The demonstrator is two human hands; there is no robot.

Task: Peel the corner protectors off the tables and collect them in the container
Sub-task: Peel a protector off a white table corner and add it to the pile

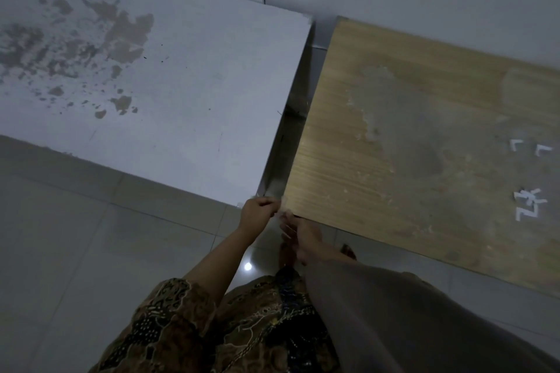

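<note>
Head view shows we are pinching a clear corner protector (280, 211) with our left hand (257, 212) at the white table (181, 85) corner, our blurry right hand (298, 232) unclear, loose protectors (528, 203) lying on the wooden table (424, 130), no container showing

A narrow dark gap (291, 136) separates the worn white table (181, 85) from the scuffed wooden table (409, 130); my hands crowd its near end. Scattered white scraps (528, 203) clutter the wooden table's right edge.
</note>
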